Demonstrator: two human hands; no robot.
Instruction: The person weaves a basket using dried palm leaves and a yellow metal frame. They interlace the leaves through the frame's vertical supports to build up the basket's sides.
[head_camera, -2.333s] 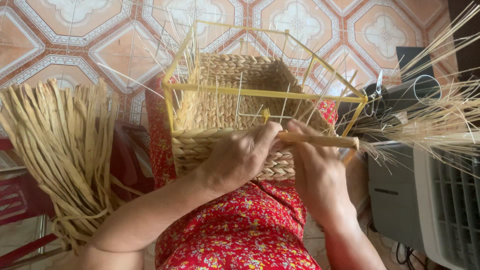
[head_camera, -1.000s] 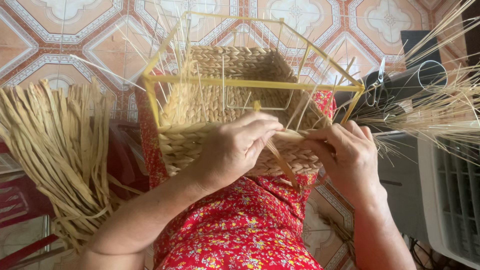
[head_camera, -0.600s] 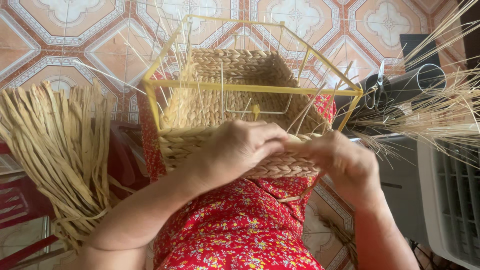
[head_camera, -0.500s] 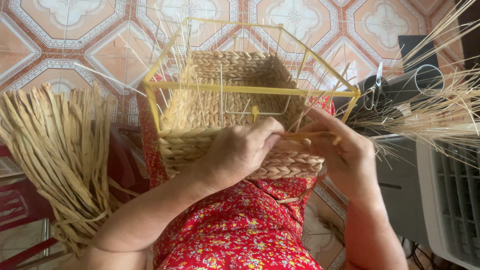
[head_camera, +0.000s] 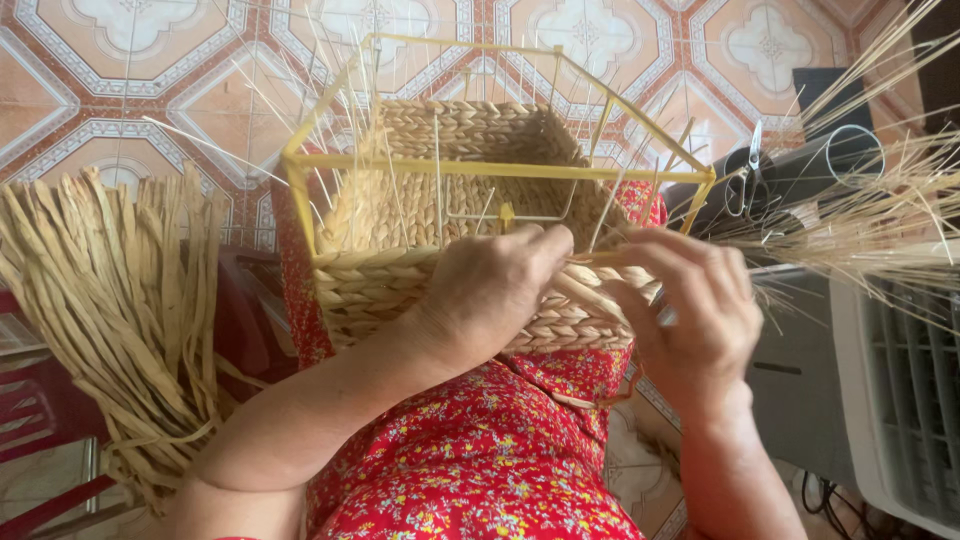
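Observation:
A half-woven straw basket on a yellow wire frame rests on my lap, over red flowered cloth. My left hand presses against the basket's near wall, fingers curled at its upper edge. My right hand is beside it at the right corner, pinching a flat straw strand that runs between both hands. Thin upright straw stakes stick up along the frame.
A thick bundle of loose straw strips hangs at the left. Fine straw stalks fan out at the right above a grey-white appliance. Scissors lie by a dark tube. Patterned floor tiles lie beyond.
My right hand drew the strand from out at the right in toward the basket's right corner. My left hand shifted slightly along the near wall. The basket tilted a little.

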